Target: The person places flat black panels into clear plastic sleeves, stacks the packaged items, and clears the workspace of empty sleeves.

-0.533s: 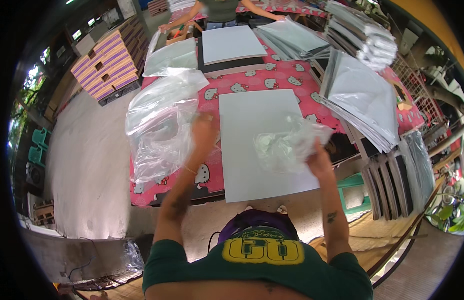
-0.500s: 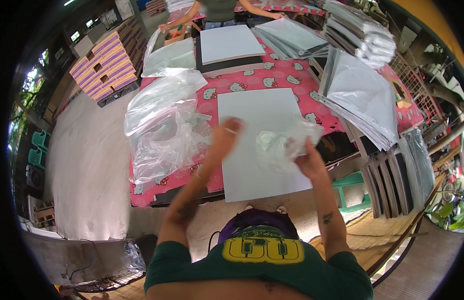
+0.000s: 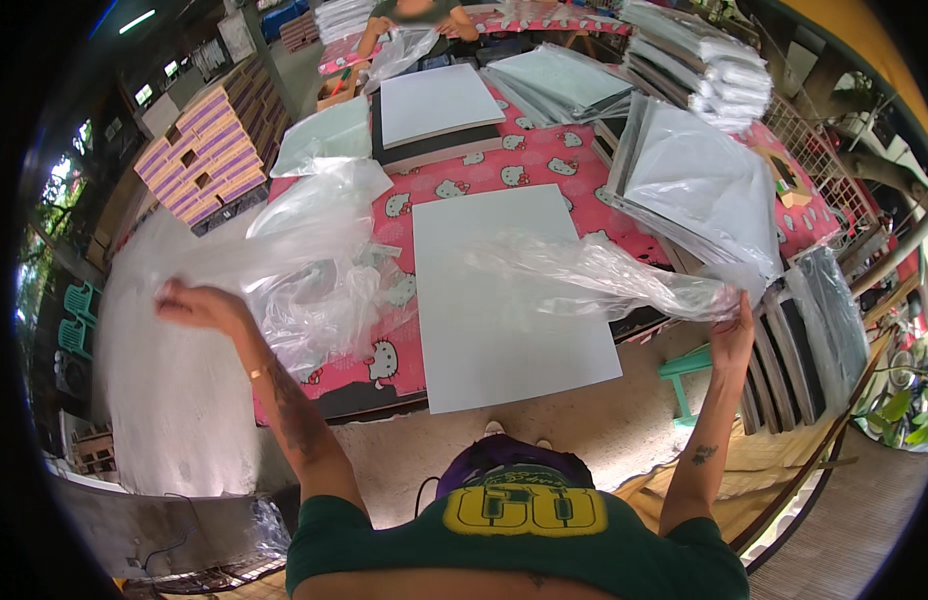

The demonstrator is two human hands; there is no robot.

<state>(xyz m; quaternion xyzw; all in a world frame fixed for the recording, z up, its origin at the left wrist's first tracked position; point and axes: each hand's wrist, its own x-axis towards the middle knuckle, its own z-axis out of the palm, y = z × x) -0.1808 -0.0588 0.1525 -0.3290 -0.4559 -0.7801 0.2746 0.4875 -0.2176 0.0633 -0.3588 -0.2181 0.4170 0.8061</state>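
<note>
Clear plastic bag (image 3: 624, 280) gathered at the right grip (image 3: 732, 335), spread leftward over a bare white board (image 3: 504, 355).
The right grip is clamped on one end; blur hides whether the left grip (image 3: 206, 308) holds film. The board between them lies uncovered, seemingly left to do; film-covered sheets (image 3: 699, 185) beyond the right grip look finished. Pink patterned tabletop (image 3: 591, 214) lies between the grips, concrete floor (image 3: 174, 430) beneath the left, striped stack (image 3: 212, 150) beyond it.
</note>
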